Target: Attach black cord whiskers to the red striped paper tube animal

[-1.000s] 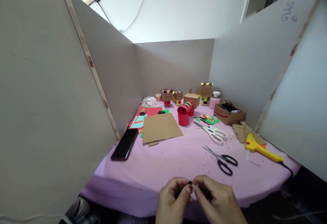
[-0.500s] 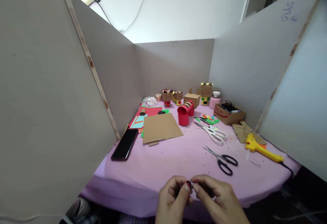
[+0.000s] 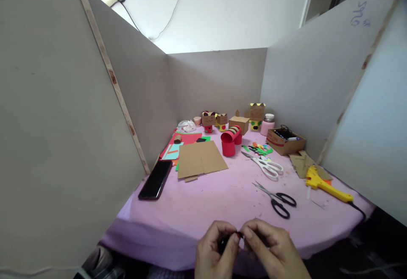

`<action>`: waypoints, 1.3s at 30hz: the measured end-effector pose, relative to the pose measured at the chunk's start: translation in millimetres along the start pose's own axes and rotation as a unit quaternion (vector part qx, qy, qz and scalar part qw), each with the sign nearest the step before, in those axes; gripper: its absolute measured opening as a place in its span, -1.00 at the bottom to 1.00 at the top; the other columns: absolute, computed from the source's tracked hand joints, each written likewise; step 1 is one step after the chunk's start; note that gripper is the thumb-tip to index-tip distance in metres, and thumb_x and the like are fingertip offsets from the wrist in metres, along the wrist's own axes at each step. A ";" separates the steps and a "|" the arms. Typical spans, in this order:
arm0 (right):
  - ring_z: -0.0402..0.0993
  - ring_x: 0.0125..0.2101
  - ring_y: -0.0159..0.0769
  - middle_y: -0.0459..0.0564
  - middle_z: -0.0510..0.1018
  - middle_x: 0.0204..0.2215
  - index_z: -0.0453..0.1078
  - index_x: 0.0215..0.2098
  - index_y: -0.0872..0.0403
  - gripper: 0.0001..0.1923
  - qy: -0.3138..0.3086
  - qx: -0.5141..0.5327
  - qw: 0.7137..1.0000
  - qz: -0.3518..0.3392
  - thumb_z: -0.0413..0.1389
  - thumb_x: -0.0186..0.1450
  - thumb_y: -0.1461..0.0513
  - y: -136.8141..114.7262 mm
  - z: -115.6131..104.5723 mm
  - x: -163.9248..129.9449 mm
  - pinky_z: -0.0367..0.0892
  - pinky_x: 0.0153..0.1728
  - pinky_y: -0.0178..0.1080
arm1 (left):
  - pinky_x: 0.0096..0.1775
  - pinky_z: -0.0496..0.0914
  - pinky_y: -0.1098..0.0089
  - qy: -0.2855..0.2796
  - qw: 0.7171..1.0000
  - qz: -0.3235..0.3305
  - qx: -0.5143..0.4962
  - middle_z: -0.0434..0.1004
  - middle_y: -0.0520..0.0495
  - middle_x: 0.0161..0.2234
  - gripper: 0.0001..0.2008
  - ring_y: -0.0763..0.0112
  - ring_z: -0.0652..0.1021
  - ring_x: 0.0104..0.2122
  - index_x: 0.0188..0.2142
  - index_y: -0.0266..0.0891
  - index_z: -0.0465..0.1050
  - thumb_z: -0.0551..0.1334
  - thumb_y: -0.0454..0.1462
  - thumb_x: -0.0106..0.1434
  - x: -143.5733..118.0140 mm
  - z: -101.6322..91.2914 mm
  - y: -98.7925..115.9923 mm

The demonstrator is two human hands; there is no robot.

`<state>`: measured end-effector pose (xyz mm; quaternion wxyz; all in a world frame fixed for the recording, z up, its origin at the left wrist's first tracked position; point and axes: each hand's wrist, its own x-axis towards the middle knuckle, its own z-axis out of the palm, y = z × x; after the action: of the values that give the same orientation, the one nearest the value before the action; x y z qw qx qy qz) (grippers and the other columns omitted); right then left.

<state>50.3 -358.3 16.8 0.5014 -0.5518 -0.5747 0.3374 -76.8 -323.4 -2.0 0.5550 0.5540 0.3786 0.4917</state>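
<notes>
Close to the table's front edge, my left hand (image 3: 218,247) pinches a small dark piece with a bit of red (image 3: 239,235). Its kind is hard to make out, since fingertips cover most of it. My right hand (image 3: 270,245) has thumb and forefinger closed at the piece's right side, touching it. Beyond my right hand lie black-handled scissors (image 3: 277,199), blades slightly apart. White-handled scissors (image 3: 265,166) rest farther back. Past my hands stands a red paper figure of joined tubes (image 3: 229,141) with a striped top.
Brown cardboard (image 3: 202,160) and a phone (image 3: 155,180) lie on the left. A yellow glue gun (image 3: 327,185) with a cord is at right, near a small box (image 3: 284,143). Paper scraps (image 3: 260,148), cardboard animal figures (image 3: 209,120) and a pink jar (image 3: 267,126) sit farther back.
My fingers have shifted slightly around the small piece, and the right fingertips have come closer over it. The things on the table have not moved.
</notes>
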 end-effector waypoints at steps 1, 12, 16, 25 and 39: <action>0.26 -0.61 -0.39 -0.16 0.32 -0.67 0.30 -0.54 0.07 -0.64 -0.016 0.020 1.000 0.015 -0.05 0.26 0.02 0.0 -1.3 0.9 0.18 -0.56 -0.37 | -0.48 0.25 0.49 0.001 0.999 0.019 0.030 0.37 0.07 -0.61 -0.87 0.48 0.38 -0.57 -0.48 -0.21 0.42 0.24 -0.20 0.07 -1.2 -0.6 -0.1; 0.18 -0.72 -0.54 -0.22 0.33 -0.72 0.33 -0.53 0.14 -0.67 -0.074 0.194 0.972 0.105 0.18 0.10 0.03 9.1 -5.6 8.3 0.11 -0.68 -0.44 | -0.48 0.24 0.51 -0.018 0.989 0.083 0.121 0.38 0.08 -0.62 -0.93 0.50 0.34 -0.59 -0.49 -0.18 0.45 0.21 -0.29 0.09 -0.8 -4.2 0.6; 0.17 -0.77 -0.58 -0.23 0.35 -0.74 0.28 -0.54 0.12 -0.64 -0.062 0.247 0.958 0.136 0.17 0.09 0.00 10.7 -3.0 8.6 0.04 -0.71 -0.47 | -0.45 0.25 0.49 -0.025 0.987 0.097 0.122 0.39 0.06 -0.62 -0.92 0.50 0.33 -0.60 -0.50 -0.18 0.45 0.20 -0.29 0.09 -0.8 -4.3 -0.4; 0.17 -0.81 -0.61 -0.22 0.38 -0.76 0.27 -0.52 0.13 -0.63 -0.074 0.302 0.939 0.147 0.20 0.08 -0.01 15.2 -0.1 9.7 -0.02 -0.75 -0.50 | -0.49 0.23 0.49 -0.017 0.990 0.095 0.101 0.39 0.05 -0.60 -0.92 0.49 0.34 -0.60 -0.49 -0.17 0.44 0.21 -0.25 0.10 -2.5 -6.3 -4.4; 0.09 -0.83 -0.64 -0.26 0.32 -0.80 0.26 -0.54 0.11 -0.61 -0.051 0.308 0.937 0.157 0.24 0.02 -0.01 15.6 0.5 9.1 -0.07 -0.79 -0.52 | -0.50 0.23 0.50 -0.025 0.993 0.074 0.090 0.38 0.05 -0.61 -0.91 0.48 0.36 -0.58 -0.48 -0.19 0.45 0.21 -0.25 0.10 -2.1 -5.1 -3.9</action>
<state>55.5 -346.8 3.9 0.5575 -0.4359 -0.3730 0.6000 -81.7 -323.8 -6.7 0.4741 0.6403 0.3651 0.4816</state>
